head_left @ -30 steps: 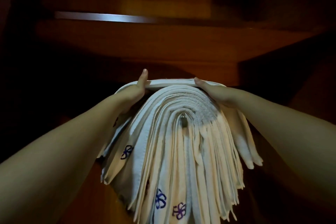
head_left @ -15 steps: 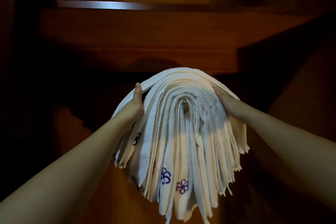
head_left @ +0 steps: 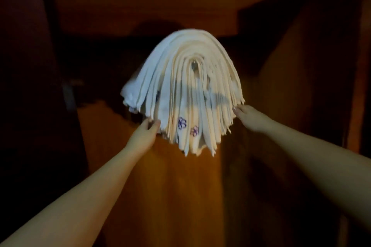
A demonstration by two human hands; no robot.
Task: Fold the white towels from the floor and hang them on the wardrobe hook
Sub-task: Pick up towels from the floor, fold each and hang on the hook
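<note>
A thick bundle of several folded white towels (head_left: 186, 78) with purple flower embroidery hangs draped over a metal hook (head_left: 194, 66) inside the wooden wardrobe, its ends fanning downward. My left hand (head_left: 145, 133) sits at the lower left hem, thumb and fingers touching the towel edges. My right hand (head_left: 248, 115) touches the lower right hem with its fingertips. Only a glint of the hook shows under the innermost fold.
The orange-brown wardrobe back panel (head_left: 170, 186) is behind the towels, with a shelf underside (head_left: 160, 16) above. A dark door panel (head_left: 30, 86) stands at the left and a wooden side wall (head_left: 321, 86) at the right. The light is dim.
Both hands have slid from the top of the bundle down its sides to the lower hems. The camera has pulled back, so the towels look smaller and higher.
</note>
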